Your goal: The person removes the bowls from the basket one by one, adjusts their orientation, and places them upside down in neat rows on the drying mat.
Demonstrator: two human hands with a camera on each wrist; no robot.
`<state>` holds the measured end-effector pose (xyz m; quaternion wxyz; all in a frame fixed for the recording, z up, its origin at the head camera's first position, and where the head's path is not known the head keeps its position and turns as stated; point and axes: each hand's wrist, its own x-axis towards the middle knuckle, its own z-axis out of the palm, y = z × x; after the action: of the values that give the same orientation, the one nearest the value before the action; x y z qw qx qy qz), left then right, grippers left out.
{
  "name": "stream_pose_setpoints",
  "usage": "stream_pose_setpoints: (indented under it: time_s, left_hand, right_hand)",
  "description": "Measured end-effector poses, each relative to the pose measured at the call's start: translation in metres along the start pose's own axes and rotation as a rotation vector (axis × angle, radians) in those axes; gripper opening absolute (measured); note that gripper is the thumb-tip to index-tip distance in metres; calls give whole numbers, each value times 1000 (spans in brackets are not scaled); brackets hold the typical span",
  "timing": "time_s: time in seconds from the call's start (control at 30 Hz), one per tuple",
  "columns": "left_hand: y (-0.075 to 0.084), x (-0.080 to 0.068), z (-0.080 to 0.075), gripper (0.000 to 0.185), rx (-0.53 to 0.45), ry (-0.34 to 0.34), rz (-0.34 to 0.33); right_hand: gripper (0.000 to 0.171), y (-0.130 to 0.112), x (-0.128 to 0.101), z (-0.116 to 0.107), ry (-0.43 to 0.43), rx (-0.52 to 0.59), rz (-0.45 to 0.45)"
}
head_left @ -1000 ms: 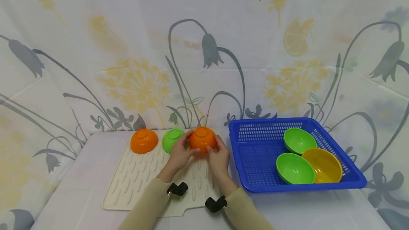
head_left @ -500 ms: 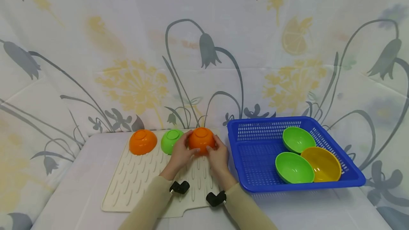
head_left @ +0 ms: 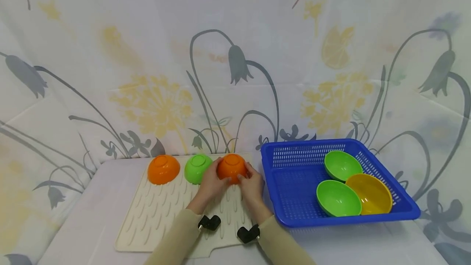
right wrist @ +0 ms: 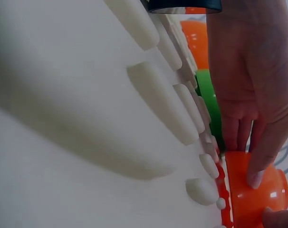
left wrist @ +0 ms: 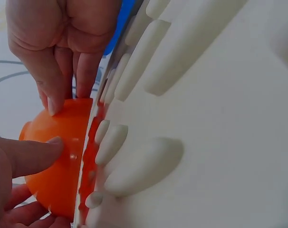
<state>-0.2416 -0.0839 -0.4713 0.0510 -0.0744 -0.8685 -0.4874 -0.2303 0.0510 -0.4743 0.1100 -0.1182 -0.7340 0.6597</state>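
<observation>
An orange bowl [head_left: 232, 168] stands upside down at the back right of a cream ridged drying mat [head_left: 158, 220], its rim right at the ridges in the left wrist view. My left hand [head_left: 211, 184] grips it from the left, thumb [left wrist: 37, 156] on the near side and fingers round the far left. From the right, my right hand [head_left: 253, 187] holds the same bowl, its thumb [right wrist: 279, 217] pressed to the near wall. Just left of my left hand is an upturned green bowl [head_left: 196, 169], partly covered by that hand. Farther left sits another upturned orange bowl [head_left: 163, 170].
A blue perforated basket [head_left: 279, 216] stands right of the mat. Inside, on its right side, two green bowls [head_left: 338, 199] and a yellow bowl [head_left: 371, 195] lie tilted with their openings up. A flower-patterned cloth [head_left: 235, 105] hangs behind the table.
Both hands stay on the orange bowl, which keeps its place on the mat. My left wrist has shifted slightly to the right, and the head view has tilted a little upward.
</observation>
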Motion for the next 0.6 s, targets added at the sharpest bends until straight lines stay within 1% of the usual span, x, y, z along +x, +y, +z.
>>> stream_pose_setpoints:
  time_s: [0.17, 0.33, 0.43, 0.6]
  left_hand:
    - [-1, -2, 1, 67, 6, -12, -4]
    - [-1, -1, 1, 64, 10, -11, 24]
    - [-3, 1, 1, 63, 37, -10, 56]
    - [-5, 3, 3, 62, 60, -11, 55]
  right_hand:
    - [54, 4, -2, 1, -1, 2, 4]
    - [54, 3, -1, 0, -13, -23, -2]
    - [53, 2, 0, 0, -15, -27, 9]
    - [53, 2, -1, 0, -11, -13, 18]
